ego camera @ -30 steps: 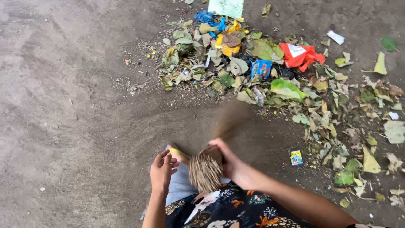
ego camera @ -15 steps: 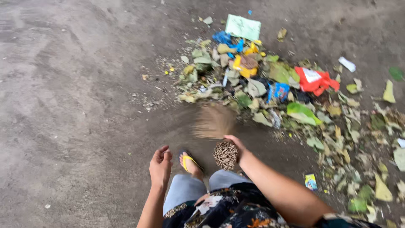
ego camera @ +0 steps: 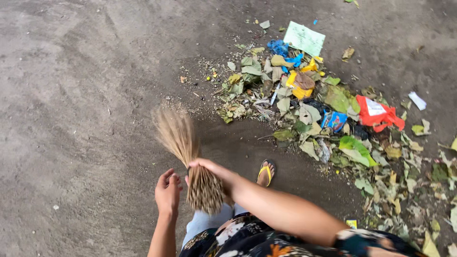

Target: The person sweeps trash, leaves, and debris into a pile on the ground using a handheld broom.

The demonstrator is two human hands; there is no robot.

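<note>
A person's right hand (ego camera: 212,172) wraps its grip tight around a bundled stick broom (ego camera: 190,162), held near the cut ends, which point back toward the body. The bristles (ego camera: 173,131) fan out over the dirt ground (ego camera: 71,119) to the left of a litter pile (ego camera: 304,104), apart from it, and they look blurred. The left hand (ego camera: 167,192) hangs just beside the broom's butt end, holding nothing, its fingers loosely curled rather than spread.

A foot in a yellow sandal (ego camera: 266,172) stands on the swept ground between the broom and the pile, near the pile's lower edge. The pile is mostly dry and green leaves mixed with wrappers: a red bag (ego camera: 378,113) at its right side, a blue packet (ego camera: 335,120) near the middle, yellow wrappers (ego camera: 300,85) and blue scraps (ego camera: 281,47) toward the far end, and a pale green sheet (ego camera: 304,39) lying at the top edge. More leaves (ego camera: 414,181) trail off to the right, where a white scrap (ego camera: 417,101) lies apart from the heap. A small printed card (ego camera: 352,223) sits on the ground near the person's right forearm. Grey trousers and a dark flowered top show at the bottom of the view.
</note>
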